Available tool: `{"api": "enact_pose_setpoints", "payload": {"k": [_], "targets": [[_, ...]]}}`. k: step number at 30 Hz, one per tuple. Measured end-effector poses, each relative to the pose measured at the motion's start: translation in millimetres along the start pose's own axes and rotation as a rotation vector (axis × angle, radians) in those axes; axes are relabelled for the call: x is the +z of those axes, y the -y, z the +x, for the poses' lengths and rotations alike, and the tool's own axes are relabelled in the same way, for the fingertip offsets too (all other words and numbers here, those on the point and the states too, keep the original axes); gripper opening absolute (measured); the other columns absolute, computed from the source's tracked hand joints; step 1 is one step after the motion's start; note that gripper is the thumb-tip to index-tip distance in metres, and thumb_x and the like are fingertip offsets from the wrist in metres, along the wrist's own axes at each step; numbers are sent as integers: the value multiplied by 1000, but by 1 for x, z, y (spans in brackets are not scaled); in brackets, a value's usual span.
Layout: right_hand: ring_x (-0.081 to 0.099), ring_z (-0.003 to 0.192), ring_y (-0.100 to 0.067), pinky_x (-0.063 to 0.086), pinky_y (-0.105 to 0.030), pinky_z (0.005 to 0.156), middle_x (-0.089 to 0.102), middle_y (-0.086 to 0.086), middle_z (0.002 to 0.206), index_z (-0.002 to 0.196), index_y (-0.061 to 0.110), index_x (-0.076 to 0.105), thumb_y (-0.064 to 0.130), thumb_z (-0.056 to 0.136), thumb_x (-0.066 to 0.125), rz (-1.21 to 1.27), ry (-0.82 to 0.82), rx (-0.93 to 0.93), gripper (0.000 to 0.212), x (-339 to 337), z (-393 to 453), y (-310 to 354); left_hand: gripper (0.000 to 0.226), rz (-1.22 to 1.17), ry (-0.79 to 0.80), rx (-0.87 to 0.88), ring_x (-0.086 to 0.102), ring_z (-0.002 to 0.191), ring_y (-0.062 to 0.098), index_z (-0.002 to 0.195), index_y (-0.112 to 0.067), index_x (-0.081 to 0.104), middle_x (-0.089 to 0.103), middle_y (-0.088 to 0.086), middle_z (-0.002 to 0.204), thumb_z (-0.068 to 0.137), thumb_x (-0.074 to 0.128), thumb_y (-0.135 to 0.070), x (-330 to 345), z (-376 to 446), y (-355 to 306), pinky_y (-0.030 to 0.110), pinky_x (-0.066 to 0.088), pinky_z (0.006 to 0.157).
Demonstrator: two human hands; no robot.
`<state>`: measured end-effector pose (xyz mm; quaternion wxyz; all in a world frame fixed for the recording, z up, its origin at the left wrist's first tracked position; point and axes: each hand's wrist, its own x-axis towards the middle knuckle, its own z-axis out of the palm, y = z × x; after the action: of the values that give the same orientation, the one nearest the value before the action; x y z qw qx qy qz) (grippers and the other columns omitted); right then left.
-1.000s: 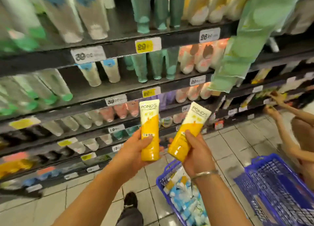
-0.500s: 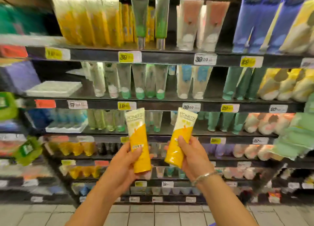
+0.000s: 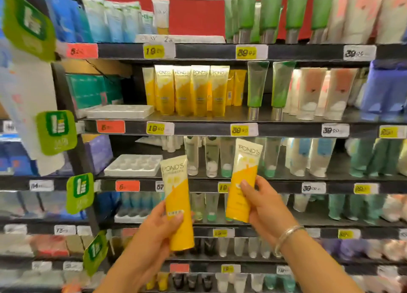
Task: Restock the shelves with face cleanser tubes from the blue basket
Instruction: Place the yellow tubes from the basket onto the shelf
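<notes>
Filling the whole view, dark shelves (image 3: 220,129) carry rows of tubes w/ price tags along each edge. Row of yellow Pond's tubes (image 3: 191,90) stands upright on one shelf, just left of two green tubes (image 3: 267,85); white tray (image 3: 120,110) lies further left of that row. Below the row, left hand (image 3: 160,228) holds left tube (image 3: 177,202) upright, fingers curled round its lower half, thumb across the front. Right hand (image 3: 262,206) grips right tube (image 3: 243,180), tilted slightly right, fingers wrapped round its yellow part. Silver bangle (image 3: 286,237) on right wrist. Tubes apart, not touching.
</notes>
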<state>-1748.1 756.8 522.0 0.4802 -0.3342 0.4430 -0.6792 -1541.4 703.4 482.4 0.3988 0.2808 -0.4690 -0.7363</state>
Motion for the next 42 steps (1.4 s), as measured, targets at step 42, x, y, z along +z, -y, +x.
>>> {"api": "enact_pose_setpoints", "payload": {"k": [42], "targets": [[57, 101, -9, 46, -15, 72, 60, 14, 105, 110, 35, 49, 18, 82, 67, -380, 56, -407, 38, 156, 291, 60, 39, 519, -288, 464, 64, 95, 7, 113, -29, 52, 67, -8, 103, 81, 70, -17, -57, 267, -209, 22, 53, 73]]}}
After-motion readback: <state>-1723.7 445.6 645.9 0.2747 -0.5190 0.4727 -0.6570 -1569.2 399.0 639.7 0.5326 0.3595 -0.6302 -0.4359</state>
